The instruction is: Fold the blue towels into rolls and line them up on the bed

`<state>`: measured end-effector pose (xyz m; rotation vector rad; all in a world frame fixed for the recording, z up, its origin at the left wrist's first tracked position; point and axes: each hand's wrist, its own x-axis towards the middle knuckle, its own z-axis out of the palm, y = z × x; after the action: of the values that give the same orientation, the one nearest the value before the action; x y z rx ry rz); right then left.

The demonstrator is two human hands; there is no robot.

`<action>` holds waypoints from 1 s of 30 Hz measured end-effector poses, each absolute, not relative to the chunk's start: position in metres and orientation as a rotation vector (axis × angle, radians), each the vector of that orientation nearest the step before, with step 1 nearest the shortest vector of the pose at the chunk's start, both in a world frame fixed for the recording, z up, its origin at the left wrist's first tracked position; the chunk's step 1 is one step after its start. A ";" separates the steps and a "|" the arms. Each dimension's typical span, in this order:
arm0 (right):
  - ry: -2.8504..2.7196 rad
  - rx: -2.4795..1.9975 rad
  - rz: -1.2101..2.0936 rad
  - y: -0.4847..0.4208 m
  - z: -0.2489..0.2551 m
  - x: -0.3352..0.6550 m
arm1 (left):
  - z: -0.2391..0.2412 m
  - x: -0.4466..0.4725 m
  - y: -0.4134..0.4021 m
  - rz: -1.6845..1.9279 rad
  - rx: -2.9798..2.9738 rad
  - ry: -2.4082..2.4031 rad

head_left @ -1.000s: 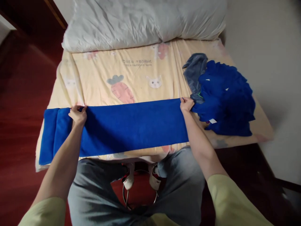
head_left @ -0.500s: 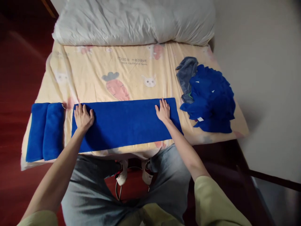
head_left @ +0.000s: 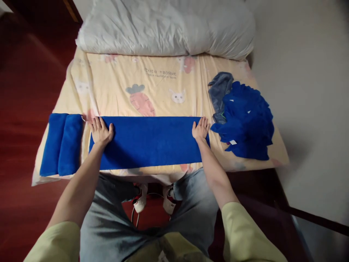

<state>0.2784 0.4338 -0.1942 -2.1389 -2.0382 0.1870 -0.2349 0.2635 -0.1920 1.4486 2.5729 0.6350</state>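
Observation:
A blue towel point(head_left: 152, 142) lies flat as a long rectangle near the front edge of the bed. My left hand point(head_left: 101, 131) rests on its left end, palm down, fingers stretched and thumb out. On the right end my right hand point(head_left: 201, 129) lies flat too, its fingertips by the far right corner. Left of the flat towel are folded blue towels point(head_left: 71, 143), side by side in two thick rolls. To the right sits a crumpled heap of blue towels point(head_left: 249, 120) with small white tags.
A grey cloth point(head_left: 220, 89) lies against the heap's left side. The yellow sheet point(head_left: 114, 78) has rabbit and carrot prints. Across the back of the bed stretches a white quilt point(head_left: 169, 29). A pale wall point(head_left: 305, 91) borders the right side; red floor point(head_left: 24, 109) shows at left.
My right hand has slid right along the towel to its right end. The left hand stays on the left end. The whole view has shifted slightly.

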 end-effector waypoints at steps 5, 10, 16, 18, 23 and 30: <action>-2.196 -1.989 0.262 0.380 -0.193 0.280 | -0.180 -0.206 0.217 0.604 1.480 2.547; -2.134 -2.069 0.340 0.334 -0.186 0.301 | -0.170 -0.183 0.159 0.491 1.440 2.573; -2.057 -2.272 0.397 0.297 -0.174 0.327 | -0.162 -0.171 0.116 0.371 1.355 2.649; -2.041 -2.325 0.399 0.287 -0.172 0.332 | -0.162 -0.169 0.103 0.341 1.372 2.641; -1.997 -2.426 0.409 0.267 -0.169 0.337 | -0.159 -0.167 0.076 0.190 1.323 2.618; -2.009 -2.582 0.415 0.250 -0.153 0.341 | -0.136 -0.163 0.051 -0.130 1.433 2.622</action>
<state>0.3409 0.2502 -0.1533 -2.5821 -2.0091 0.4155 -0.1631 0.0507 -0.1363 1.4331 2.6222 -0.1301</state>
